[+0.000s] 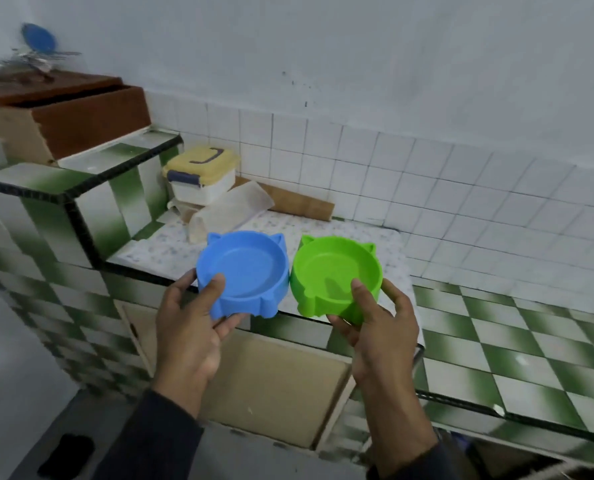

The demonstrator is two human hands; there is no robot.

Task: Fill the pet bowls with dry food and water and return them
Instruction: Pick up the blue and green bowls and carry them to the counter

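Green-and-white checked tiles cover a stepped kitchen counter (530, 341) set against a white tiled wall, with a paler patterned stretch of worktop (171, 251) in the corner. Two empty cat-eared pet bowls are held side by side above the front edge of that stretch, their rims almost touching. The left hand (188, 327) grips the blue bowl (243, 271), thumb hooked over the near rim and fingers curled beneath. The right hand (375, 327) grips the green bowl (337, 277) the same way. Neither bowl rests on anything and both are dry inside.

The task looks to be at its start: the bowls are collected and being brought to the counter, with nothing filled. The next move likely calls for setting them down flat on the patterned worktop, which would free a hand for the food. A lidded plastic box (202, 178) with a yellowish top stands at the back corner and may hold it, though its contents cannot be seen. No tap is in view.

Open room lies directly under and behind the bowls. A pale bag (229, 213) lies close behind the blue bowl, and the raised tiled step (81, 202) crowds the left side. The black-trimmed front edge sits right beneath the hands, so the bowls should go well inboard.
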